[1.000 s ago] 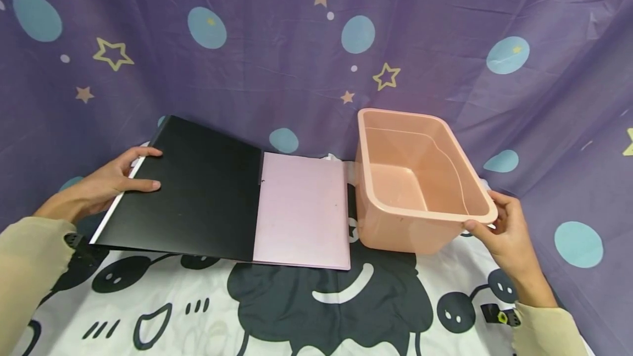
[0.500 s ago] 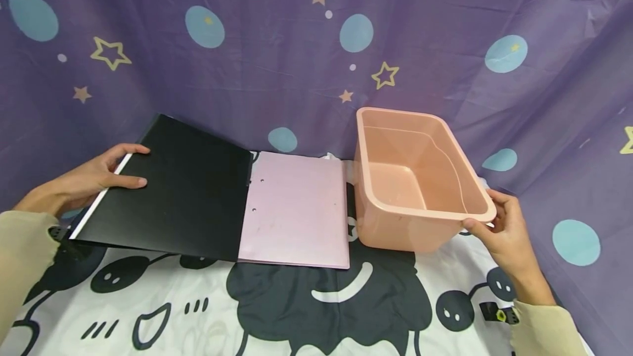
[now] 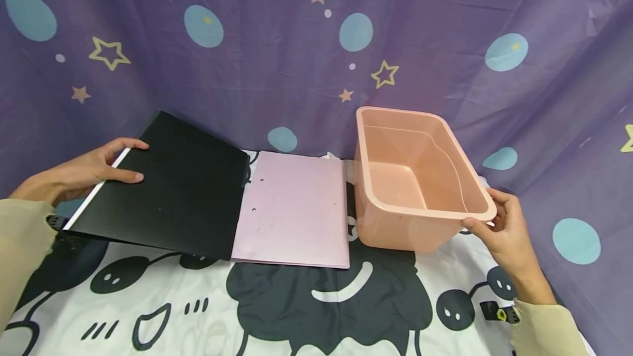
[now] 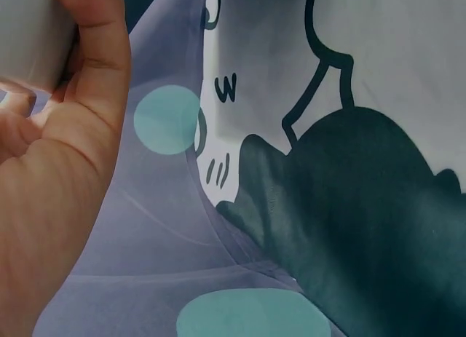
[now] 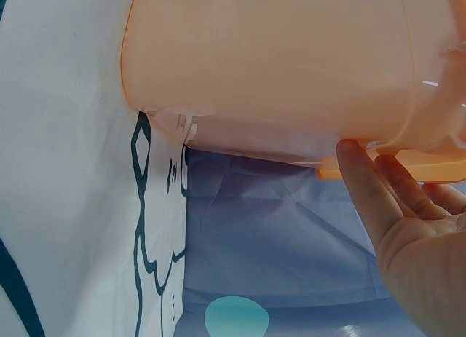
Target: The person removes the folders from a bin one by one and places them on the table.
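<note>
My left hand (image 3: 84, 173) grips a black folder (image 3: 168, 191) at its white-edged left side, thumb and a finger on the top face. The folder is tilted, its left side raised. Its right edge lies by the left edge of a flat pink folder (image 3: 296, 210), which shows two small dark dots. In the left wrist view, a pale edge (image 4: 33, 38) of the held thing shows beside the curled fingers. My right hand (image 3: 509, 240) holds the rim of a peach plastic bin (image 3: 395, 229) at its near right corner; fingers reach under the rim (image 5: 408, 166) in the right wrist view.
A white cloth with black cartoon prints (image 3: 207, 312) covers the surface. Behind it hangs a purple curtain (image 3: 296, 92) with stars and blue spots, close to the bin and the black folder. The bin stands right of the pink folder.
My left hand has drawn the black folder leftward and lately a little upward, uncovering more of the pink folder and its dots. My right hand and the bin have stayed put.
</note>
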The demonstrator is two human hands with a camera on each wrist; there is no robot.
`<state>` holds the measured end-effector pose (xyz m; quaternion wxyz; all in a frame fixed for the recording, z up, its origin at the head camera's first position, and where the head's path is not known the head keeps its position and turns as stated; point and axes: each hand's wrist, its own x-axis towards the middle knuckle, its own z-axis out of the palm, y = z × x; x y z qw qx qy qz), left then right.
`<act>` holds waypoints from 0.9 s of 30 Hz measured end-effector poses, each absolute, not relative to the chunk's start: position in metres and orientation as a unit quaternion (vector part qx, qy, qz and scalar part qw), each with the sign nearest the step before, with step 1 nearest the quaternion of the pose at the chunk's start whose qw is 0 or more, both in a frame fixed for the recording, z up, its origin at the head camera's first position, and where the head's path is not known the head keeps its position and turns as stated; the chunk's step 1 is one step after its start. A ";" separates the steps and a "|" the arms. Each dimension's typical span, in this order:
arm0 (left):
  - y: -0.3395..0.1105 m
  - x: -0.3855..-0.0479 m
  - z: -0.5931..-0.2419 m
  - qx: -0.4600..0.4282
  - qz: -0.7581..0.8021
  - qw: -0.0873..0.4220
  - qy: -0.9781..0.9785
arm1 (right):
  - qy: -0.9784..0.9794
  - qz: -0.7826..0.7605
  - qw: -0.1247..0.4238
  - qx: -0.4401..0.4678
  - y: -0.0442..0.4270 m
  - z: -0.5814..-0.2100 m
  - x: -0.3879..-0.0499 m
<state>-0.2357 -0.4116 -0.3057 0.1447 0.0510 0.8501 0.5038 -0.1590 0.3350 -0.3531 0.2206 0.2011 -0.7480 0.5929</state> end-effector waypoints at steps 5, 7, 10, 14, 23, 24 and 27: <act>-0.414 -0.236 -0.302 0.054 0.500 0.152 0.851 | -0.746 0.596 0.219 0.204 0.335 -0.353 -0.159; -0.415 -0.236 -0.302 0.056 0.492 0.151 0.855 | -0.742 0.599 0.219 0.206 0.336 -0.353 -0.158; -0.415 -0.237 -0.304 0.051 0.484 0.145 0.861 | -0.743 0.597 0.217 0.211 0.337 -0.353 -0.159; -0.413 -0.239 -0.308 0.053 0.446 0.131 0.884 | -0.752 0.585 0.217 0.213 0.337 -0.353 -0.159; -0.412 -0.243 -0.311 0.059 0.427 0.148 0.890 | -0.748 0.587 0.219 0.217 0.336 -0.353 -0.160; -0.412 -0.242 -0.312 0.057 0.428 0.151 0.889 | -0.746 0.589 0.218 0.219 0.335 -0.353 -0.160; -0.411 -0.240 -0.312 0.047 0.442 0.165 0.881 | -0.742 0.594 0.217 0.224 0.335 -0.352 -0.160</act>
